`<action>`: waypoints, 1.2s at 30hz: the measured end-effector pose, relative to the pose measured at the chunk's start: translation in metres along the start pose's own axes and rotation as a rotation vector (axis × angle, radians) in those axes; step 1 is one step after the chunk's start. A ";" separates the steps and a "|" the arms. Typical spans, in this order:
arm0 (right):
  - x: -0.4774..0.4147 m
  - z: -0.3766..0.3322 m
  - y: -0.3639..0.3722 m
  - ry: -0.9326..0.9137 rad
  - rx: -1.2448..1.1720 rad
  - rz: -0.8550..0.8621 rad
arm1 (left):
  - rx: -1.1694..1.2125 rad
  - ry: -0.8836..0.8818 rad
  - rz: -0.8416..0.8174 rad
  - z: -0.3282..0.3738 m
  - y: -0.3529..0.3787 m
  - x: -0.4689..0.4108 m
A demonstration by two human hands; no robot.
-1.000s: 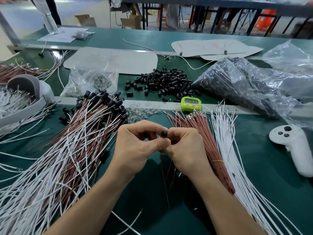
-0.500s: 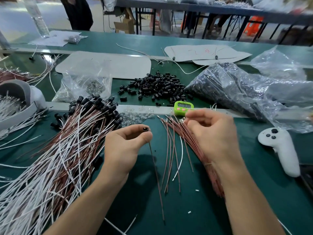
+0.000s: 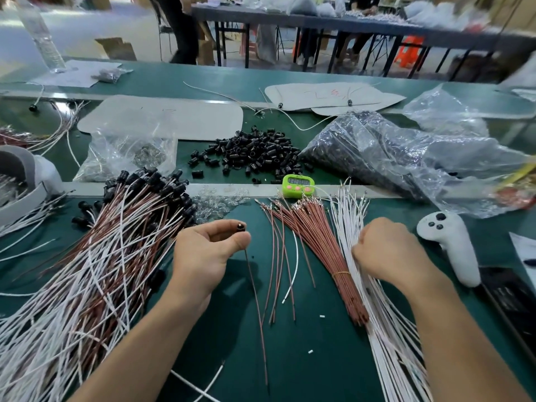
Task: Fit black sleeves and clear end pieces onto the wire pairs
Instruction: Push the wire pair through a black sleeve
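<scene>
My left hand point(image 3: 204, 250) pinches a black sleeve point(image 3: 240, 226) with a brown wire point(image 3: 256, 309) hanging from it toward me. My right hand point(image 3: 385, 250) is curled over the bundle of white wires point(image 3: 348, 221), fingers among the strands; whether it holds one is hidden. A tied bundle of brown wires point(image 3: 316, 242) lies between my hands. Finished wire pairs with black sleeves point(image 3: 116, 242) are heaped at the left. Loose black sleeves point(image 3: 255, 153) are piled beyond the rail, and clear end pieces point(image 3: 216, 203) lie just past my left hand.
A green timer point(image 3: 298, 185) sits on the rail. A white controller point(image 3: 449, 245) lies at the right, plastic bags of parts point(image 3: 391, 158) behind it. A small bag of clear pieces point(image 3: 130, 152) is at the back left. A person stands beyond the far table.
My hands have parted: the left keeps the sleeved brown wire, and the right has moved from the brown bundle's tips down and right onto the white wires.
</scene>
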State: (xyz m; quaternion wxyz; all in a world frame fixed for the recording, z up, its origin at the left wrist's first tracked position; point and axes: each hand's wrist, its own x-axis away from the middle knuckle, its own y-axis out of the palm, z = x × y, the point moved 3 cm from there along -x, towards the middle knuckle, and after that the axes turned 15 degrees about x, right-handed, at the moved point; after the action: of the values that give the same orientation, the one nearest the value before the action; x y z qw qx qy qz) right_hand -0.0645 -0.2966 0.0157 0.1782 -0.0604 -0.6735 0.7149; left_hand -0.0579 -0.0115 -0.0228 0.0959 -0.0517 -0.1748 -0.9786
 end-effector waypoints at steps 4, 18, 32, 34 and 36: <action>0.002 0.005 -0.002 0.014 0.017 0.023 | 0.003 0.000 -0.026 0.001 0.000 0.002; 0.005 0.021 -0.020 -0.042 -0.542 -0.029 | -0.025 -0.003 -0.042 0.003 0.002 0.004; -0.003 -0.025 -0.066 -0.304 -1.001 0.170 | -0.049 0.011 -0.076 0.001 0.006 0.005; -0.007 -0.040 -0.077 -0.280 -1.171 0.229 | -0.061 0.009 -0.079 0.001 0.005 0.004; -0.012 -0.054 -0.087 -0.235 -1.293 0.288 | -0.064 0.004 -0.086 0.000 0.005 0.003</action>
State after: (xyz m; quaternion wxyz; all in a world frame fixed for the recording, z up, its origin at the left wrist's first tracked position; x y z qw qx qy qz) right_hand -0.0208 -0.2468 0.0946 -0.0654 -0.1660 -0.9662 0.1861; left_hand -0.0598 -0.0165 -0.0204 0.0523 -0.0451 -0.1451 -0.9870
